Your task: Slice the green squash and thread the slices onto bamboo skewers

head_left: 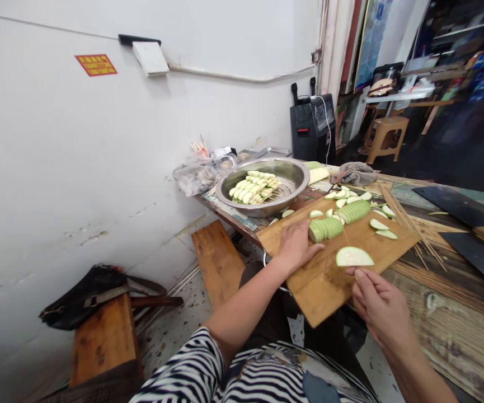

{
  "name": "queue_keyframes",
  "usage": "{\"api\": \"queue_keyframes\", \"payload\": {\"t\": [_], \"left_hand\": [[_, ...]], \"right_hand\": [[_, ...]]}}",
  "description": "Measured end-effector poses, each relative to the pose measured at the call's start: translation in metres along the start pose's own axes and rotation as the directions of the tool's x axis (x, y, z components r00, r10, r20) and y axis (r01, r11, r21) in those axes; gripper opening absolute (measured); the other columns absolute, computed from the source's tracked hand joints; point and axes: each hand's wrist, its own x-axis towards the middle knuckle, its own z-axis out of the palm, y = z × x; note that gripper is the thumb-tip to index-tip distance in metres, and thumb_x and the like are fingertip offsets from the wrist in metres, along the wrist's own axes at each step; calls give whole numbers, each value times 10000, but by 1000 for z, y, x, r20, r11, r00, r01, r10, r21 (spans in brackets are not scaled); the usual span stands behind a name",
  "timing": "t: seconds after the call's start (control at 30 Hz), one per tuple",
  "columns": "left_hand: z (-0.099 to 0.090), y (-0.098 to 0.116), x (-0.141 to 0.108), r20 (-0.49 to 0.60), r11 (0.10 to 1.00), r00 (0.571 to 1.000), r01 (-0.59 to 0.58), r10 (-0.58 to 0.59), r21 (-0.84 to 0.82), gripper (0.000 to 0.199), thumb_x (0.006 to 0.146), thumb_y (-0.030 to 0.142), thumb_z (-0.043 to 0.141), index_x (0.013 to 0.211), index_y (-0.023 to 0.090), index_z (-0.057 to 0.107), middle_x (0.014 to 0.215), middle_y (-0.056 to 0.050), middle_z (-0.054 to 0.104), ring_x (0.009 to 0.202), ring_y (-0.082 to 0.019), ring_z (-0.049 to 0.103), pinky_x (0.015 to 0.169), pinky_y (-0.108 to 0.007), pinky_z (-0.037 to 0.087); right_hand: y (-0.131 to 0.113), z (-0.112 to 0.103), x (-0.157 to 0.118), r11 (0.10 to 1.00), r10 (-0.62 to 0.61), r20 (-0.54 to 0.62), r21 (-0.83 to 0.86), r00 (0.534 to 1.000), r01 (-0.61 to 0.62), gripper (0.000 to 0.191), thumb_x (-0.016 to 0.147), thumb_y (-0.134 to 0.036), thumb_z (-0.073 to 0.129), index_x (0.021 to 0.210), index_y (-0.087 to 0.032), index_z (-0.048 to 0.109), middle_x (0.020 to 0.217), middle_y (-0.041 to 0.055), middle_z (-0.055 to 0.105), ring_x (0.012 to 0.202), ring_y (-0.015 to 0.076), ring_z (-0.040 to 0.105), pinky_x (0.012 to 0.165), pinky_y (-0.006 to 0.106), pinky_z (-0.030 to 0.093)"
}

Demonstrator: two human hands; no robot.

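Note:
My left hand [298,246] lies on the wooden cutting board [313,305], fingers against a leaning row of green-skinned zucchini slices [325,229] and thumb stretched out. A second row of slices [353,211] sits just beyond. Over the near right part of the board, my right hand [378,296] is closed in a pinch at the lower edge of a half-round zucchini slice [355,257]. Whether a skewer is also between those fingers I cannot make out. Loose slices [383,229] lie around the rows.
A steel basin [262,211] holds skewered slices [252,187] behind the board. Bamboo skewers [409,226] lie along the board's right edge. Two dark cleavers [462,204] rest farther right. A grey rag [357,173] and a black speaker [313,129] are at the back.

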Motion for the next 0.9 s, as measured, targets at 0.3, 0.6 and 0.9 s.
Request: {"api": "queue_keyframes", "payload": {"t": [0.3,0.6,0.9], "left_hand": [[-3,4,5,134,1000,991,-18,19,-11,547,624,203,682,1157,177,562,1314,-142,493,1296,-316,330,1108,-382,123],[-30,0,2,92,973,996,29,-8,-227,604,614,246,732,1183,161,549,1324,-152,489,1283,-297,372,1099,-400,195],[-46,-3,-3,295,229,909,367,-293,-902,225,849,250,483,932,96,623,1056,-153,645,1090,-261,576,963,-413,417]], "right_hand": [[9,-6,4,998,16,42,-56,999,-14,410,757,-484,634,952,-123,611,454,-102,288,366,31,207,348,171,126],[3,-10,-6,993,72,59,-98,996,-66,459,707,-522,660,935,-127,619,463,-95,287,381,34,203,357,174,123],[17,0,-32,963,173,289,-250,941,-101,427,759,-541,592,923,-148,622,480,-70,297,416,60,240,367,193,150]]}}
